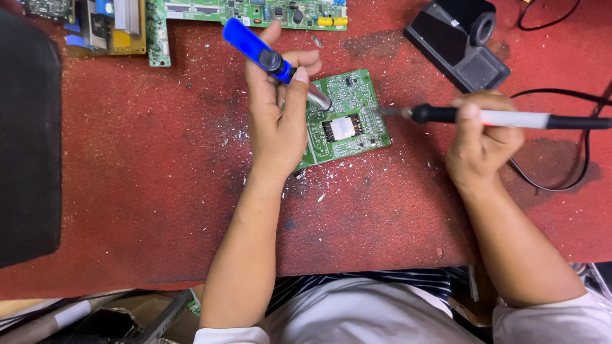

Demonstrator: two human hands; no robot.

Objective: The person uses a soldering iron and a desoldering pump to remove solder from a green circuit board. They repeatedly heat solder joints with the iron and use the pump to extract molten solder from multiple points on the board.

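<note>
Two hands over green board (pixel 347 114): left hand (pixel 277 121) fingers grip blue pump (pixel 258 51); right hand (pixel 481 143) fingers grip iron (pixel 510 118).

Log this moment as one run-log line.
left hand: holds blue pump, tip on green board | right hand: holds iron, tip at board edge | surface: red mat

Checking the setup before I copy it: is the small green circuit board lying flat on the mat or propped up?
Flat: the small green circuit board lies component side up on the red mat, partly under the left hand.
</note>
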